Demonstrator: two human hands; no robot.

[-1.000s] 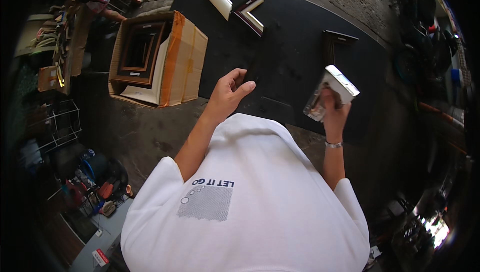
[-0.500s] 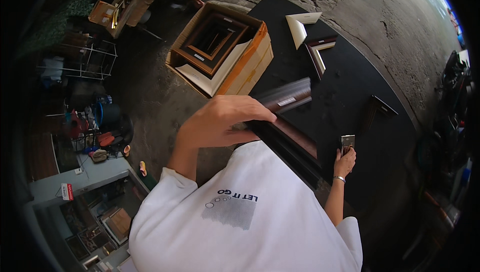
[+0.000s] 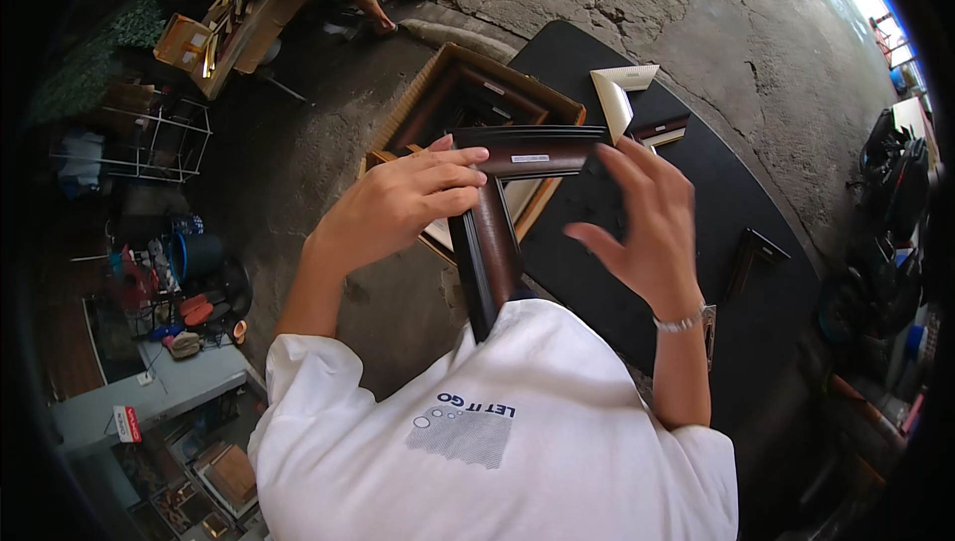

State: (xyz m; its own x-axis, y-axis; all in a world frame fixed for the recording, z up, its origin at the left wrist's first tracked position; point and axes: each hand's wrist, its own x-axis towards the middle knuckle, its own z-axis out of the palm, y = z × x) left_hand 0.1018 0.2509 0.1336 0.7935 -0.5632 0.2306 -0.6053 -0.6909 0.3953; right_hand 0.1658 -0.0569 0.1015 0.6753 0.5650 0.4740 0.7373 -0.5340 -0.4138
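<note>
My left hand (image 3: 398, 193) grips the corner of an L-shaped frame moulding sample (image 3: 494, 233), dark brown with black ridged edges and a small white label. One arm of the sample reaches right, the other runs down toward my shirt. My right hand (image 3: 649, 228) hovers by the sample's right end, fingers spread and slightly blurred, holding nothing. Beneath both lies the black table (image 3: 577, 282). A flat silvery object (image 3: 709, 327) shows only in part behind my right wrist.
The cardboard box (image 3: 423, 93) at the table's far left holds several frame samples. Toward the table's far edge are a cream frame corner (image 3: 612, 103) and a dark-and-cream one (image 3: 665, 131); a black corner (image 3: 761, 246) lies right. A person's legs (image 3: 368, 4) show far off.
My right hand has left the silvery object and come up beside the frame sample. My left hand has raised and turned the sample, so its labelled face now shows.
</note>
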